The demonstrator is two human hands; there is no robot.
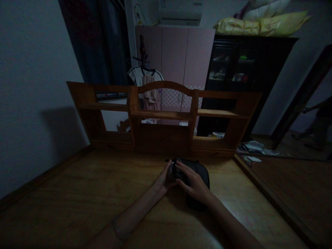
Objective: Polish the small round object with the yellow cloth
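Observation:
A small dark object with a shiny edge (171, 168) is between my two hands, low over the wooden surface; the dim light hides its exact kind. My left hand (163, 180) is closed around its left side, thumb on top. My right hand (195, 185) grips it from the right, its thumb and fingers curved over the dark part. Behind and beneath my right hand lies a black, rounded soft case (204, 173), partly covered by that hand and forearm. Whether the small object touches the case cannot be made out.
The wooden bed-like platform (103, 193) ends at a headboard with shelves (163, 114). A raised wooden rail (269, 197) runs along the right, a wall (38, 103) along the left. Beyond stand pink wardrobe doors (173, 58) and a black cabinet (249, 69). A person (320, 119) is at far right.

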